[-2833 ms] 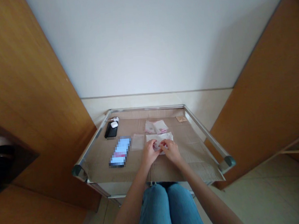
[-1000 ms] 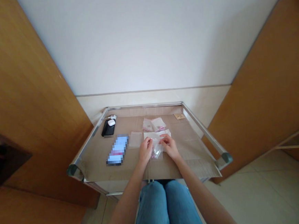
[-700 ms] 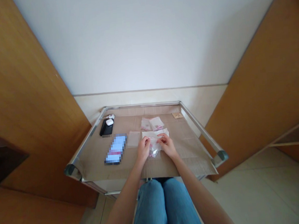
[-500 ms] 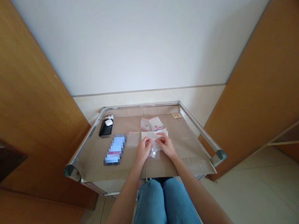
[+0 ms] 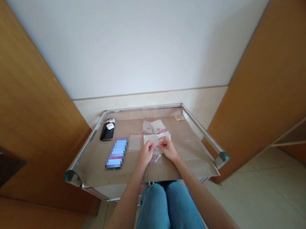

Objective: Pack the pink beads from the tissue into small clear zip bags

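Note:
My left hand [image 5: 146, 152] and my right hand [image 5: 168, 149] are close together over the middle of the cart top. The fingers of both pinch the edges of a small clear plastic bag [image 5: 158, 151], partly hidden by the hands. Small pink and whitish pieces [image 5: 155, 158] show at the bag's near end, too small to name. Under the far side of my hands lies a white sheet [image 5: 150, 138]. Just beyond it are two filled clear bags, a left one [image 5: 147, 126] and a right one [image 5: 158, 125], with pink bits inside.
A flat clear sleeve [image 5: 135, 143] lies left of my hands. Farther left are a phone with a lit, blurred screen [image 5: 117, 153], a black case [image 5: 107, 132], a white earbud case [image 5: 110, 126] and a white plug [image 5: 112, 120]. A tan card [image 5: 179, 117] lies back right. Metal rails [image 5: 202, 131] edge the cardboard-covered cart.
The bag between my hands lies flatter, and the pink pieces at its near end show more plainly. My hands stay nearly in place; the whole view has shifted slightly.

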Demonstrator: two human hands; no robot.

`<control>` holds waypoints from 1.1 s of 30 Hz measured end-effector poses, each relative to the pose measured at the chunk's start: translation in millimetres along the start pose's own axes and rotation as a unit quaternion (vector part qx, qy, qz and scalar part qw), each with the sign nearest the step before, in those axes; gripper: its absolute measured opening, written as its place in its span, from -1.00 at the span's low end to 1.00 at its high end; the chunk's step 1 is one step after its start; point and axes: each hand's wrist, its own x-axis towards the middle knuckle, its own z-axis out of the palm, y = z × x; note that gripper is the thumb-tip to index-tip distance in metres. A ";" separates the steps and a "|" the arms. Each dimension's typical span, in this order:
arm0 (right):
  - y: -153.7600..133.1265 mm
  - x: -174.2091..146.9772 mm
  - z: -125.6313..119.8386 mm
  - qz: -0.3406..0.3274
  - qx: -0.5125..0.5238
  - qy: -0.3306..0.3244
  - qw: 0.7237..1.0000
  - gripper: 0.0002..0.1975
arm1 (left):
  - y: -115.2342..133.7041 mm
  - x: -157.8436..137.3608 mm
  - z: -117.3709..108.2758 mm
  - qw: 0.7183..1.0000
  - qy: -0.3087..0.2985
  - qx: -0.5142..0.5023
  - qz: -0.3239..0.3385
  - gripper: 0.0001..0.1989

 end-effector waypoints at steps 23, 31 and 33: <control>1.2 0.2 0.7 -0.017 -0.002 0.016 1.000 -0.71 | 7.6 -2.4 -2.6 1.000 0.014 0.002 0.015 -0.72; 2.1 -1.4 1.8 0.000 0.019 0.002 1.000 -0.75 | 5.9 -3.0 -1.7 1.000 -0.003 -0.006 0.013 -0.73; 1.4 -1.6 1.6 -0.003 0.008 0.002 1.000 -0.75 | 5.9 -3.2 -1.9 1.000 -0.005 -0.007 0.015 -0.73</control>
